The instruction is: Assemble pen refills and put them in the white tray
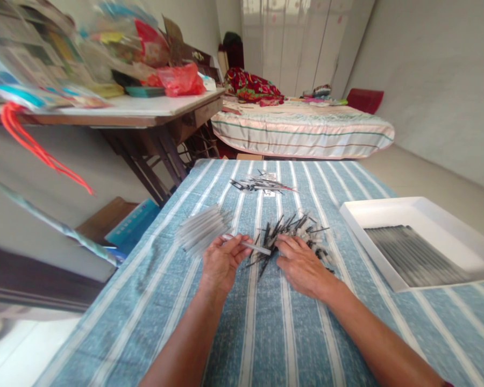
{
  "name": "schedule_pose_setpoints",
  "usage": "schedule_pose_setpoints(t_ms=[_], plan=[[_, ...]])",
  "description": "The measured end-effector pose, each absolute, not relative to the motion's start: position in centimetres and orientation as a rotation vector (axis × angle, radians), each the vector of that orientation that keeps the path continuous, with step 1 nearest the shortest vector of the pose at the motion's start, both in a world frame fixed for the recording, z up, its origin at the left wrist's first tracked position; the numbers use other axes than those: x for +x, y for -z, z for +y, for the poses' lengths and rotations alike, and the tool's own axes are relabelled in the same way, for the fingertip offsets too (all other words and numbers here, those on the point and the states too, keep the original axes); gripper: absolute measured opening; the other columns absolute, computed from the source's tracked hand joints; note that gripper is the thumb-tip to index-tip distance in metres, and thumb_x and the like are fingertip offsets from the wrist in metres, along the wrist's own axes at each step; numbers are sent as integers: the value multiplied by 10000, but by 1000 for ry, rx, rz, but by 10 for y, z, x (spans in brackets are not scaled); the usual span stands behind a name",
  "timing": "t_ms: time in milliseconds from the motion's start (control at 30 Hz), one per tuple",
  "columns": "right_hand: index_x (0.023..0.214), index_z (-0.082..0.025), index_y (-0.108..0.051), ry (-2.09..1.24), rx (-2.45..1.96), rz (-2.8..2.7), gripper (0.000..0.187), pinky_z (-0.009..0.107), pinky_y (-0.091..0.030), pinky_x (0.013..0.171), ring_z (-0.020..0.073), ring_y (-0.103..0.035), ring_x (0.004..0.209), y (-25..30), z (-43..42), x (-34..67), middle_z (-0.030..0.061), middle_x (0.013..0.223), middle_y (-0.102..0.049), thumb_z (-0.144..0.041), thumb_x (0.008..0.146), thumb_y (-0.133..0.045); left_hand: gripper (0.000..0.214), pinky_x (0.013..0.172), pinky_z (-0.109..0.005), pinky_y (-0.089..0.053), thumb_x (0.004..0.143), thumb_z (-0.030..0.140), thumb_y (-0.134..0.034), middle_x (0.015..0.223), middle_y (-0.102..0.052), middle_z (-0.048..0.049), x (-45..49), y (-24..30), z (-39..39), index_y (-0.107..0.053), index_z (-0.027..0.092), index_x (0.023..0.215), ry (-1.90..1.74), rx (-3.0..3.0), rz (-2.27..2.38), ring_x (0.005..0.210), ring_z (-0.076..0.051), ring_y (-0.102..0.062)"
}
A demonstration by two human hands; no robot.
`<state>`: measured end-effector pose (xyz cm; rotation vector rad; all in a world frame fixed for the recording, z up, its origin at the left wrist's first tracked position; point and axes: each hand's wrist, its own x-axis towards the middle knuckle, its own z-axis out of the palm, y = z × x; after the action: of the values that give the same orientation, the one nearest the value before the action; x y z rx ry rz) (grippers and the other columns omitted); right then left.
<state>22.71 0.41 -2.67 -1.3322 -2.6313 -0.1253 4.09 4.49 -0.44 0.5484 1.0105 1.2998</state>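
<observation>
My left hand (pixel 222 263) pinches a slim translucent pen barrel (pixel 258 248), which points right toward a mixed pile. Black and clear small pen parts (pixel 302 228) make up that pile in the middle of the table. At its near edge my right hand (pixel 300 266) reaches in with curled fingers; whatever the fingertips grip is hidden. To the left of my left hand lies a stack of similar pale barrels (pixel 204 230), side by side. Farther back is a loose heap of thin dark and clear pieces (pixel 260 184) over a small printed label.
A white box (pixel 431 215) on the right holds a row of dark-tipped pens (pixel 413 255). Everything stands on a blue striped tablecloth (pixel 262 333). A cluttered side table (pixel 177 107) is at left, with a bed (pixel 306 129) behind.
</observation>
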Motion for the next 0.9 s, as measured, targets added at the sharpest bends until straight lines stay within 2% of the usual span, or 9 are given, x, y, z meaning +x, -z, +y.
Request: schedule_pose_setpoints(t_ms=[267,533,733,900], plan=[[827,-133,-641,127,-1270,-2617,141,457,-287,1010,278,-311,1265,31,5,226,147,1151,-542,-69,779,-525,195,514,-216,-545,647,36,-647,667,-691,-34,42,4,45,-488,149,639,-1295,556,999,625,-170,-686],[745,-142,-643,179,-1262,-2598,135,467,-305,999,291,-348,1238,33,6,226,131,1089,-574,-89,795,-529,194,509,-218,-545,648,39,-649,670,-696,-50,41,5,45,-488,147,642,-1287,555,994,621,-178,-687],[868,-156,-653,188,-1096,-2313,257,352,-406,915,207,-506,1051,25,3,229,80,864,-634,-103,884,-402,189,514,-219,-548,661,38,-638,674,-697,-51,40,3,45,-485,146,639,-1312,547,980,639,-179,-688],[902,-157,-667,306,-1148,-2191,286,327,-430,826,199,-534,930,17,1,228,91,823,-619,-119,898,-383,181,521,-220,-549,667,42,-633,674,-698,-49,40,2,44,-489,148,645,-1333,539,970,647,-180,-687]])
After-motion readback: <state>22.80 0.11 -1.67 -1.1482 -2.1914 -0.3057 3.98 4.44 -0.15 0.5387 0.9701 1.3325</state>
